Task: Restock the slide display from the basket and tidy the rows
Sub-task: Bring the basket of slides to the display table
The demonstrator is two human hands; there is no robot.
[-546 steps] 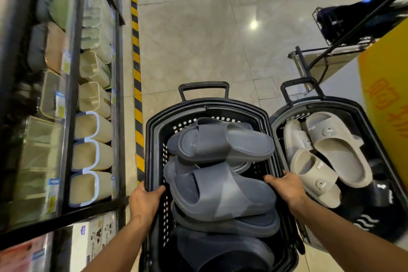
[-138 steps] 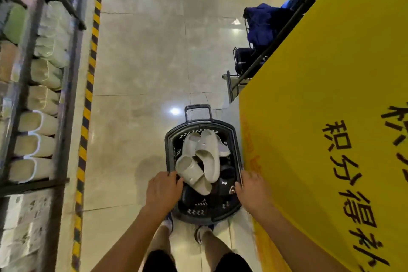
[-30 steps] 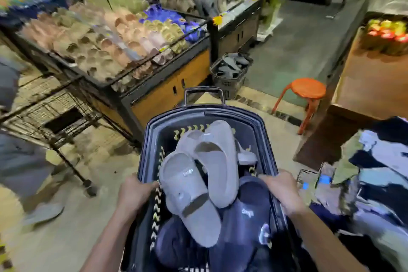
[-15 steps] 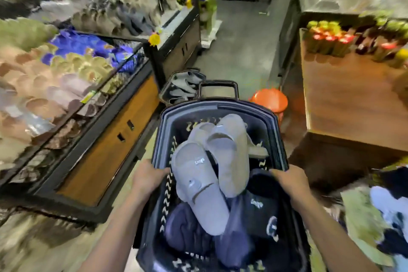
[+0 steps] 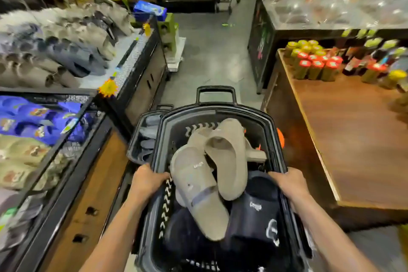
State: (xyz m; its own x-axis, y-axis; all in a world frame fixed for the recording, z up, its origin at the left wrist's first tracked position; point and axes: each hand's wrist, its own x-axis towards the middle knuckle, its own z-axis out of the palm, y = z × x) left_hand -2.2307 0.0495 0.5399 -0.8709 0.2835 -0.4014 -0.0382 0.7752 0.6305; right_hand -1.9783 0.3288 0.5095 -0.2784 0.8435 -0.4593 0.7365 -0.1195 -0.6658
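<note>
I carry a black plastic basket [image 5: 268, 130] in front of me. My left hand [image 5: 146, 180] grips its left rim and my right hand [image 5: 287, 183] grips its right rim. Beige slides [image 5: 223, 157] lie on top inside, with dark navy slides [image 5: 254, 210] under them. A second black basket [image 5: 135, 139] holding grey slides sits on the floor just beyond, partly hidden behind mine. The slide display [image 5: 55, 46] runs along my left: grey and beige rows far back, blue slides [image 5: 33, 117] and tan ones nearer.
A wooden table [image 5: 353, 134] with bottles [image 5: 313, 62] stands at my right. An orange stool [image 5: 280, 138] peeks out beside the basket. A grey aisle floor [image 5: 212, 55] leads ahead between the display and a counter of clear bags [image 5: 331, 2].
I have walked forward along the aisle with the basket. The floor basket is now right beside mine, and the orange stool is mostly hidden behind it.
</note>
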